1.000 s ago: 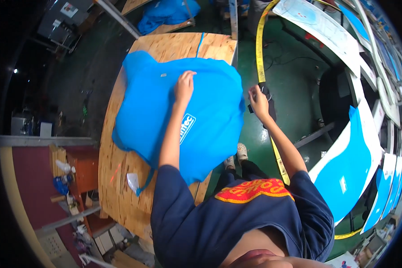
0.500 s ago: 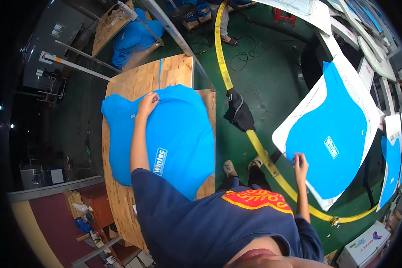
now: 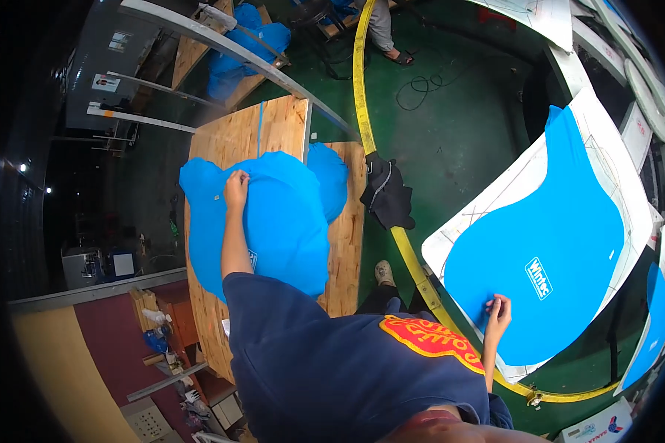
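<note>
My left hand (image 3: 236, 189) is closed in a pinch on the edge of a blue fabric piece (image 3: 284, 221). That piece lies bunched and partly folded on the wooden table (image 3: 346, 258) at left. More blue fabric (image 3: 328, 181) shows beneath its right side. At right, my right hand (image 3: 498, 314) hovers at the lower left of a flat blue cut-out piece (image 3: 517, 229) with a white printed label, its fingers loosely curled and apart. Whether its fingertips touch the fabric I cannot tell. The cut-out lies on a white board (image 3: 451, 244) with drawn lines.
A curved yellow rail (image 3: 414, 269) with a black cloth wrap (image 3: 388, 193) runs between table and board. A metal bar (image 3: 229, 52) crosses above the table. More white boards (image 3: 517, 18) stand around the right side. Another person's foot (image 3: 400, 57) is at the back.
My left hand has drawn the top blue fabric leftward, uncovering fabric beneath and more tabletop. The board at right appears nearer, and my right hand is now over its blue piece.
</note>
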A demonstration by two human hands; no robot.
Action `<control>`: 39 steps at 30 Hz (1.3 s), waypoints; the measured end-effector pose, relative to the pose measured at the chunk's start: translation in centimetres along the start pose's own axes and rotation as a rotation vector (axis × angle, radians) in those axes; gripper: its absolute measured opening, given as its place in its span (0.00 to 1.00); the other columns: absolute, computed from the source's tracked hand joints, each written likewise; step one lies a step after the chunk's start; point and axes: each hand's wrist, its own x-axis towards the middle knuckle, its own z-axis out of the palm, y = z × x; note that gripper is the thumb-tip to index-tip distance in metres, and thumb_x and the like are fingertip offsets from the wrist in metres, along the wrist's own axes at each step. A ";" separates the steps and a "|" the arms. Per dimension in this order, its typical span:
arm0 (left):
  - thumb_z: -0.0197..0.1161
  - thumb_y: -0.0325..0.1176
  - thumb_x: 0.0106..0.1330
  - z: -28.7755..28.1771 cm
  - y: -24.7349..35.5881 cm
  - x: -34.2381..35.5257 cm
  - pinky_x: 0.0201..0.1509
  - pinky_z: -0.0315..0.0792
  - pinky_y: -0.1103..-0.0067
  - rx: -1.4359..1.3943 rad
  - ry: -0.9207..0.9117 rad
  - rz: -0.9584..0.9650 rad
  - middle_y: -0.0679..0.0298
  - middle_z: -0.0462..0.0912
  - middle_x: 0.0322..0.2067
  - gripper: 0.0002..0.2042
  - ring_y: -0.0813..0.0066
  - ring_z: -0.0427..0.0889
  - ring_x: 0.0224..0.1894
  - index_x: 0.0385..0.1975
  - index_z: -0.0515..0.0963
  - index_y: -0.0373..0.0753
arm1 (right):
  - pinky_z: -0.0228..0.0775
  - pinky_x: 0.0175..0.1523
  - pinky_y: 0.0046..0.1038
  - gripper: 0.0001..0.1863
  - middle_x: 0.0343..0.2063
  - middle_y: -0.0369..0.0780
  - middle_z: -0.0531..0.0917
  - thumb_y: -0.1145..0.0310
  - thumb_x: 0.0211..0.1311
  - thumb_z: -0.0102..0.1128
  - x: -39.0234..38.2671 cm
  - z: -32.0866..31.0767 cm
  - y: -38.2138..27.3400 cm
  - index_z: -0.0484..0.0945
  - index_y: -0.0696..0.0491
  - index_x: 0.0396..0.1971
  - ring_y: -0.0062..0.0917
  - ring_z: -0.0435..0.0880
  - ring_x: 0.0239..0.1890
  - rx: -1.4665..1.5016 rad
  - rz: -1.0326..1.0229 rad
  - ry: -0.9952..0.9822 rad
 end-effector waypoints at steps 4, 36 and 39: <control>0.62 0.26 0.63 -0.1 1.7 1.6 0.45 0.76 0.66 -0.221 0.358 -0.087 0.53 0.81 0.38 0.06 0.56 0.81 0.41 0.38 0.79 0.35 | 0.68 0.32 0.19 0.09 0.25 0.35 0.80 0.69 0.74 0.49 1.0 0.1 0.3 0.78 0.57 0.40 0.15 0.75 0.26 0.032 0.014 0.037; 0.54 0.42 0.74 20.5 88.8 0.6 0.38 0.74 0.72 -1.121 -0.119 0.483 0.59 0.84 0.31 0.18 0.70 0.80 0.32 0.41 0.80 0.29 | 0.40 0.70 0.54 0.24 0.69 0.34 0.65 0.52 0.66 0.55 4.5 -9.2 2.3 0.72 0.37 0.61 0.29 0.62 0.70 -0.765 -0.257 0.392; 0.55 0.51 0.73 13.8 87.1 -6.1 0.26 0.60 0.75 -1.508 -0.472 0.593 0.72 0.69 0.20 0.21 0.82 0.63 0.25 0.28 0.73 0.36 | 0.62 0.62 0.45 0.18 0.65 0.41 0.70 0.65 0.63 0.60 5.8 -10.5 0.4 0.78 0.46 0.52 0.36 0.72 0.62 -0.427 -0.277 0.487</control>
